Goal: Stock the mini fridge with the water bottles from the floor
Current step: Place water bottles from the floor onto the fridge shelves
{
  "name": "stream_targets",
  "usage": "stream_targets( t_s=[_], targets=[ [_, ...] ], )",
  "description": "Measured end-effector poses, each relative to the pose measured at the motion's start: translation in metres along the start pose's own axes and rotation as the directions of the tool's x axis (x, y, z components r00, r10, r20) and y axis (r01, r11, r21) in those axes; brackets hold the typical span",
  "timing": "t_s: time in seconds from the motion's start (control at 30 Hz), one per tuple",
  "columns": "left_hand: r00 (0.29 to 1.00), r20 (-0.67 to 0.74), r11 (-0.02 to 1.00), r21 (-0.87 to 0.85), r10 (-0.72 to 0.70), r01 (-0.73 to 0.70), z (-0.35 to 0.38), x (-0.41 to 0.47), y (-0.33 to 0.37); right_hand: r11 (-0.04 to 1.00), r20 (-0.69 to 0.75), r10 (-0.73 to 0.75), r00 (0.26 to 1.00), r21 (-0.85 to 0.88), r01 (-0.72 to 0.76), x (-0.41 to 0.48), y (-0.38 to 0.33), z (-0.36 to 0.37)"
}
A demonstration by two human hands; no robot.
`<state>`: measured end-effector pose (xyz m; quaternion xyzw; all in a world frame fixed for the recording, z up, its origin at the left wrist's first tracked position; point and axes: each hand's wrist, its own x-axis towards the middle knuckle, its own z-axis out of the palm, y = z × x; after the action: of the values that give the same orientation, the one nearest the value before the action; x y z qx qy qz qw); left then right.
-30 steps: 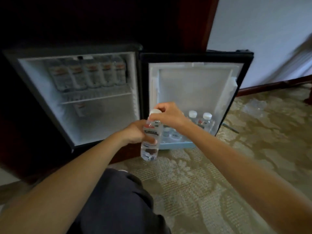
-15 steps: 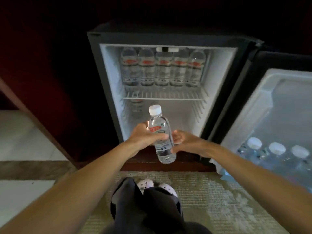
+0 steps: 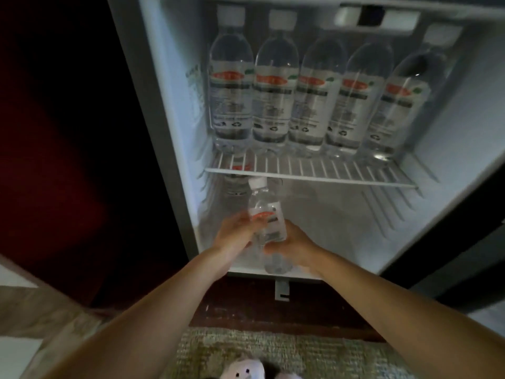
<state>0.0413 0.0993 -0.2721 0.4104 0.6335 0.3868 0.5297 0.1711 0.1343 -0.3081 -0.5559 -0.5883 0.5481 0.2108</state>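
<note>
One water bottle (image 3: 266, 222) is sitting between both hands at the mouth of the mini fridge (image 3: 177, 77), in front of the lower compartment. Its white cap is pointing up and leaning slightly left, just under the front edge of the wire shelf (image 3: 328, 175). The left hand (image 3: 235, 233) is wrapping round the bottle's labelled middle from the left, its grip holding the bottle. The right hand (image 3: 293, 246) is cupping the lower part from the right, its grip likewise curling round the bottle. The bottle's clear base is showing beneath the hands, above the fridge's bottom lip. Blur is softening the fingers, so their exact placement is hard to tell.

At the back left of the lower compartment another bottle (image 3: 235, 184) is standing, partly hidden by the shelf. Five bottles (image 3: 314, 99) are standing in a close row on the wire shelf, red-and-white labels facing out. A light fitting (image 3: 377, 19) is showing at the fridge's top. Dark wood panelling (image 3: 54, 132) is flanking the fridge on the left. A patterned carpet (image 3: 300, 351) is lying below, and the tips of light shoes (image 3: 243, 370) are peeking in at the bottom edge.
</note>
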Motion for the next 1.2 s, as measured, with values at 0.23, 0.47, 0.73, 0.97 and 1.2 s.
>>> stream_targets(
  t_s=[0.23, 0.47, 0.73, 0.97, 1.2],
  targets=[
    [0.992, -0.074, 0.986, 0.142, 0.101, -0.089, 0.000, 0.040, -0.011, 0.971, -0.242, 0.025, 0.970, 0.238, 0.034, 0.083, 0.007, 0.008],
    [0.989, -0.055, 0.988, -0.067, 0.138, -0.142, -0.004, 0.065, -0.005, 0.962, -0.366, 0.048, 0.929, 0.268, 0.056, 0.125, 0.013, 0.009],
    [0.987, -0.048, 0.987, -0.035, 0.153, -0.154, -0.008, 0.072, -0.009, 0.903, -0.430, -0.072, 0.900, 0.356, 0.242, 0.141, -0.005, 0.021],
    [0.994, -0.064, 0.995, -0.052, 0.086, -0.090, -0.004, 0.066, -0.012, 0.961, -0.372, 0.067, 0.926, 0.273, 0.040, 0.130, -0.013, 0.018],
    [0.996, -0.093, 1.000, 0.006, -0.005, 0.005, 0.001, 0.014, 0.010, 0.996, -0.287, 0.064, 0.956, -0.047, -0.081, 0.045, -0.013, -0.003]
  ],
)
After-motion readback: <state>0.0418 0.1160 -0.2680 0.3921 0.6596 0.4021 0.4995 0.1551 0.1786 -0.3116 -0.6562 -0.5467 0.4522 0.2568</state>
